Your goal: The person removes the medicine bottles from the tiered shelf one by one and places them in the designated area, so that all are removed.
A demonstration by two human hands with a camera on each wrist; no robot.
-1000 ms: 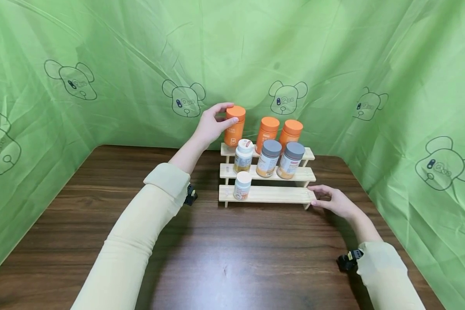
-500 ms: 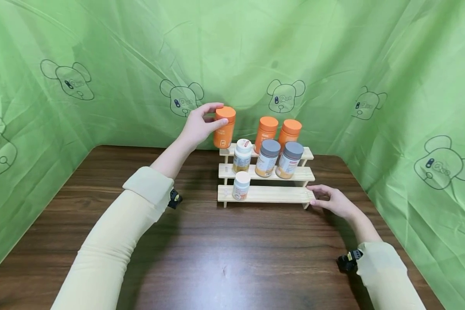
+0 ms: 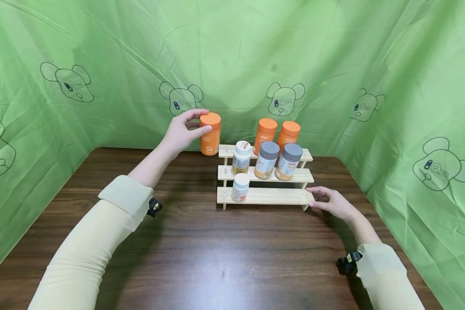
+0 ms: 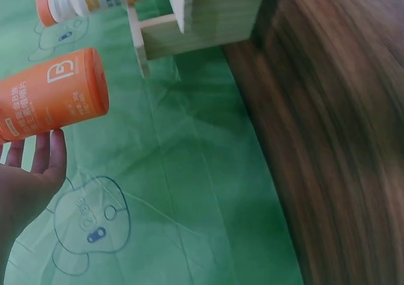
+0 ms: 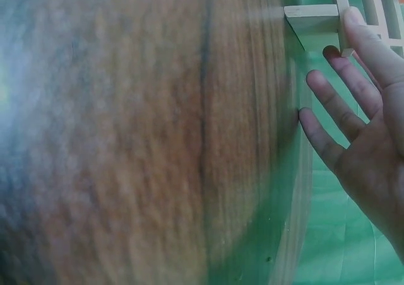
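Observation:
My left hand (image 3: 182, 132) grips an orange bottle (image 3: 210, 140) with an orange cap, thumb in front and fingers around the back. The bottle is upright, off the left end of a three-tier wooden display shelf (image 3: 279, 196). In the left wrist view the orange bottle (image 4: 60, 96) lies across the hand's fingers, apart from the shelf (image 4: 221, 20). My right hand (image 3: 333, 202) pinches the right end of the lowest tier. The right wrist view shows its thumb and index fingertip on the board end (image 5: 344, 29), the other fingers spread.
Two orange bottles (image 3: 265, 135) stand on the top tier. On the middle tier are a white-capped bottle (image 3: 241, 159) and two grey-capped jars (image 3: 266, 161). A small white bottle (image 3: 240, 188) is on the lowest tier's left. Green cloth (image 3: 232, 51) hangs behind the wooden table (image 3: 201, 249).
My left hand has carried the orange bottle leftward from over the top tier's left end to just beyond it, and slightly down. The right hand has stayed at the shelf's end.

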